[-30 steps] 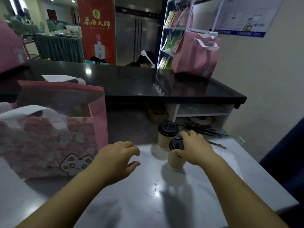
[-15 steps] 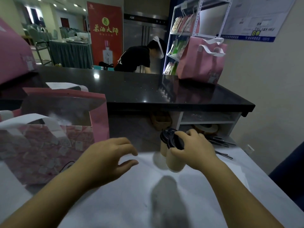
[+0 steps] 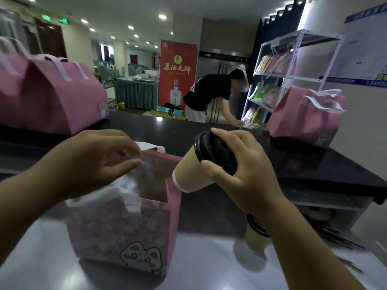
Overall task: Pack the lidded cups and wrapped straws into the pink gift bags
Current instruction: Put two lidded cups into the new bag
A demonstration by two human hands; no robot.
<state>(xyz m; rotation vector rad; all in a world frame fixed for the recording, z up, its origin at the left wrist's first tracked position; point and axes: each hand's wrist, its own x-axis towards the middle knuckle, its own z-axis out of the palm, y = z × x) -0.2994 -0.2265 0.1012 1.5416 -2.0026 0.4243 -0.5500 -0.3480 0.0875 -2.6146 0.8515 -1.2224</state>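
Head view: your right hand has lifted the lidded cup off the tabletop. It grips the black lid, the cup tilted in the air just right of the open pink gift bag. Your left hand has risen to the bag's rim, fingers curled; whether it pinches anything is unclear. The second cup stays near the tabletop's right edge. The red banner reads 茶油大师.

Dim indoor light, coming from recessed ceiling lights far behind. The pale desk shows a soft sheen and blurred shadows. Motion blur softens the whole frame, and wide-angle distortion tilts the shelf at the right edge
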